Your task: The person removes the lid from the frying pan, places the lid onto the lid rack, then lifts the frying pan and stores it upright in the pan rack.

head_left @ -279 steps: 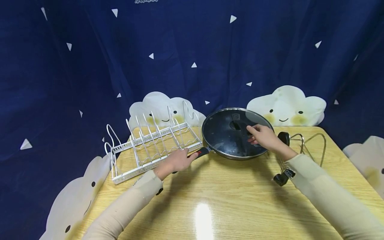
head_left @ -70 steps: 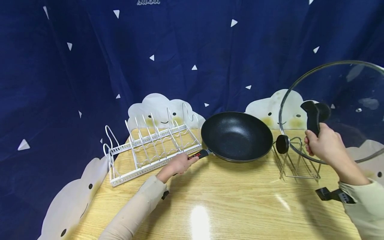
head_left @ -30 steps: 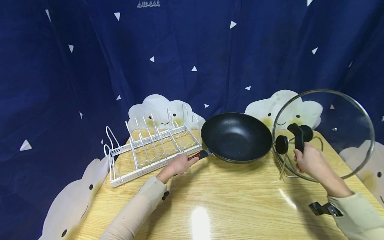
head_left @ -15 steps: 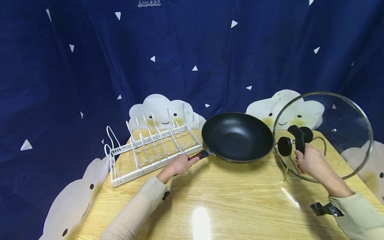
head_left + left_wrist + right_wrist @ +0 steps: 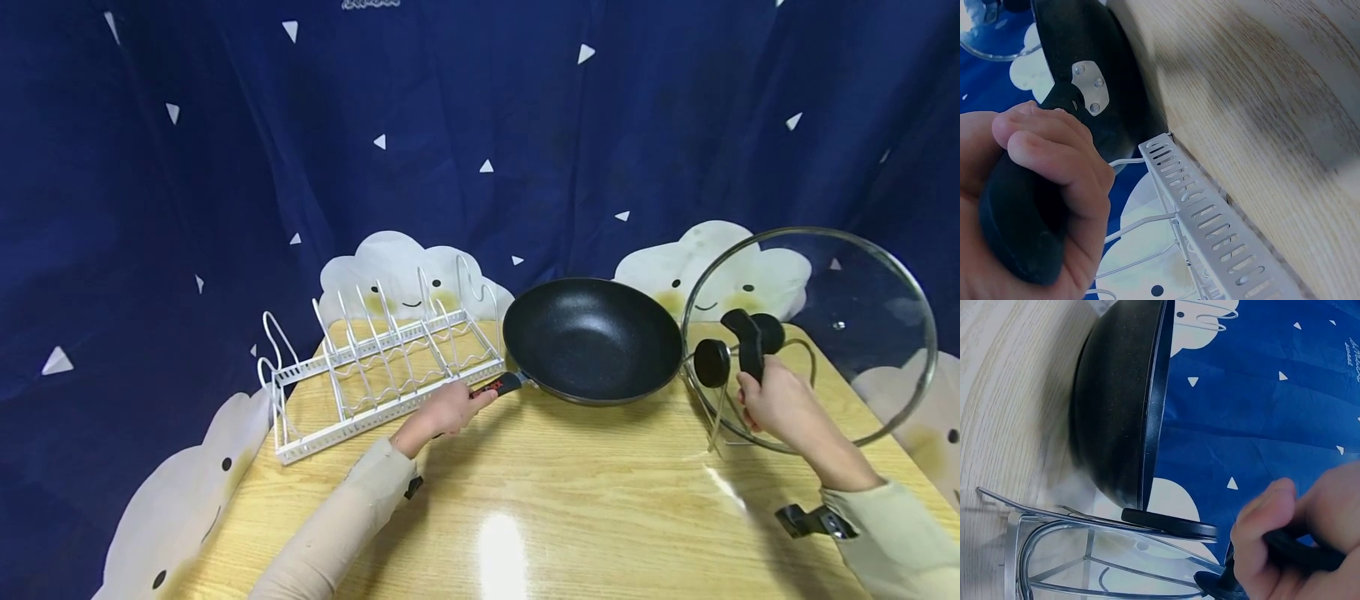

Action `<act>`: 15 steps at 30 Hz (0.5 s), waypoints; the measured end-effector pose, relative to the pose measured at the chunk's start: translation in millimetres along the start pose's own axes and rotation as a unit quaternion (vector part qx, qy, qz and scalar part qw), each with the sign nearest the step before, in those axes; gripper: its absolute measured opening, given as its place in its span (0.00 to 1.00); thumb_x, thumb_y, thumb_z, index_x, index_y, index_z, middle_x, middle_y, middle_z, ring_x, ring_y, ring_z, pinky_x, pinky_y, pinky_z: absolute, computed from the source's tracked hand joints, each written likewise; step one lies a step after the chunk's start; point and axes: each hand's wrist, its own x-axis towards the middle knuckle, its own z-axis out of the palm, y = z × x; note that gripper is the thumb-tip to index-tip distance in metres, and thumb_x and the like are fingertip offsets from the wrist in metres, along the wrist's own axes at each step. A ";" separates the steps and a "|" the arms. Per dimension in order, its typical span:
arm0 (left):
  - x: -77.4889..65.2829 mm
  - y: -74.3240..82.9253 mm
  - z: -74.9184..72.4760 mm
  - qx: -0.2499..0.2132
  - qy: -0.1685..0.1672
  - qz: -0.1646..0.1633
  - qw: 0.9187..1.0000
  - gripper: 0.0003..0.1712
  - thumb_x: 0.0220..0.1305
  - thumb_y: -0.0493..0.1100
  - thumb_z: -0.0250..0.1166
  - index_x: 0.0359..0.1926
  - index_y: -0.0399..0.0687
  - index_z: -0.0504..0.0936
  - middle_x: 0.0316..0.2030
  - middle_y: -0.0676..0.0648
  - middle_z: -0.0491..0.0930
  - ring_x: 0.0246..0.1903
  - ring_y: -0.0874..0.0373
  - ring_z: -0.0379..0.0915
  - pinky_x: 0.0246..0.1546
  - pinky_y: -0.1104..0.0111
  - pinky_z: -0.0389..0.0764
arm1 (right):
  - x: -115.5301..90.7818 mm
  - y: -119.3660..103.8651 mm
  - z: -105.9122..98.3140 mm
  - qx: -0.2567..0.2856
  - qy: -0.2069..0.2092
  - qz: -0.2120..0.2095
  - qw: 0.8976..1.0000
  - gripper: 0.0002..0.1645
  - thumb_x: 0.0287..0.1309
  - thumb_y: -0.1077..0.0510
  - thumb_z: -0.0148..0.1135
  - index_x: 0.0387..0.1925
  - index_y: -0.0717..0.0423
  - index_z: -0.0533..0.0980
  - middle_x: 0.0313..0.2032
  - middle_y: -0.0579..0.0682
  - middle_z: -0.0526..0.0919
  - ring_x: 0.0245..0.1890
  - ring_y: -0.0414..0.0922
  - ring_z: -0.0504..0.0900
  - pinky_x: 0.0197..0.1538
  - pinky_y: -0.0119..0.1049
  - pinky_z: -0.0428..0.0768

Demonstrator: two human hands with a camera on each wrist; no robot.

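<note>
A black wok (image 5: 592, 342) stands on the wooden table, its inside uncovered. My left hand (image 5: 447, 408) grips the wok's handle (image 5: 501, 384); in the left wrist view my curled fingers (image 5: 1054, 150) wrap the black handle (image 5: 1019, 219). On the right, my right hand (image 5: 783, 400) holds the black handle (image 5: 750, 342) of a large glass lid (image 5: 862, 308). That lid is on edge, its lower part in a wire lid stand (image 5: 717, 421). In the right wrist view my right hand (image 5: 1297, 544) covers part of the lid handle, and the lid's rim lies among the stand's wires (image 5: 1054, 584).
A white metal dish rack (image 5: 390, 408) with several upright wires stands left of the wok, behind my left hand. A black round disc (image 5: 712, 363) is on the lid stand, close to the wok's right rim. A dark blue curtain (image 5: 480, 108) hangs behind the table (image 5: 570, 517).
The lid, earlier on the wok, was lifted off and turned on edge by my right hand, then lowered into the lid stand. Over the last half second little moved. My left hand kept its grip.
</note>
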 end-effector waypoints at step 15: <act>-1.0 -2.4 0.0 -0.012 -0.001 0.010 1.000 0.34 0.68 0.64 0.49 0.10 0.50 0.65 0.05 0.54 0.62 0.06 0.62 0.57 0.09 0.72 0.58 | 7.2 4.2 -0.3 0.031 -0.031 0.015 0.999 0.17 0.71 0.56 0.40 0.39 0.71 0.60 0.16 0.48 0.75 0.13 0.45 0.77 0.22 0.36 0.74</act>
